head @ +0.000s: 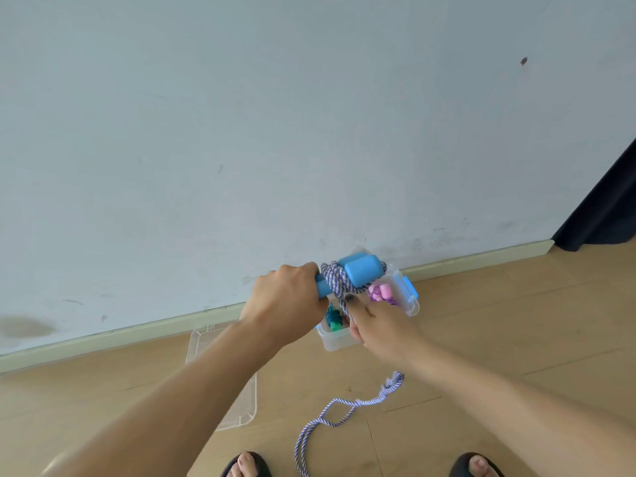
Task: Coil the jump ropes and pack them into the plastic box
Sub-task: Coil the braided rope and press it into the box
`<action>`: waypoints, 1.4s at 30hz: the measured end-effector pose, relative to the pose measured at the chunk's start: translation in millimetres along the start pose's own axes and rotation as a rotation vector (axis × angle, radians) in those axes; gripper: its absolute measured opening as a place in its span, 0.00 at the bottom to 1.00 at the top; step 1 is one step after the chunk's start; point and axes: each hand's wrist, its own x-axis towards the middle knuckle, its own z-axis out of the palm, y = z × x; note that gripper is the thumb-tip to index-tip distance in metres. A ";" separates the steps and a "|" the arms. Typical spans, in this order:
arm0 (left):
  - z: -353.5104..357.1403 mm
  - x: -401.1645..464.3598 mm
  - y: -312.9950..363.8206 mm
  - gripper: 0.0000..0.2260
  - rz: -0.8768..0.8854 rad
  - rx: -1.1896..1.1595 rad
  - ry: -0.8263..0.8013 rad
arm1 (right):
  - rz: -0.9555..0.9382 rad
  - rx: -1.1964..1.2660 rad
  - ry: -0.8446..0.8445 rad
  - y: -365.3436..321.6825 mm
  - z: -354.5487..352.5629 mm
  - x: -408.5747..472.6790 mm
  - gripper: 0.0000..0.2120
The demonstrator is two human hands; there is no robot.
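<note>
Above the clear plastic box [411, 306] by the wall, the left hand [285, 301] gripped the blue handles [358, 271], wound with striped rope [336, 280]. The right hand [382, 327], just over the box, seemingly pinched the rope; its tail trailed to the floor [481, 321]. Pink [380, 292] and green [334, 320] ropes lay inside.

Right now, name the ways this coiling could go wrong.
1. The loose rope tail trails on the floor near the sandalled feet; it could snag or be stepped on.
2. The wraps round the blue handles may slip if the left hand eases.
</note>
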 end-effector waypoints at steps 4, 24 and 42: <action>7.5 4.8 -7.9 0.06 0.034 0.099 -0.057 | -0.184 -0.143 -0.001 -12.3 -2.1 -18.7 0.24; 13.1 -0.8 11.9 0.04 0.621 0.164 0.079 | -0.278 -0.246 -0.058 -16.8 -59.3 64.4 0.29; 9.9 31.0 -15.5 0.12 0.095 0.011 -0.112 | -0.252 -0.410 -0.026 10.5 6.3 0.1 0.25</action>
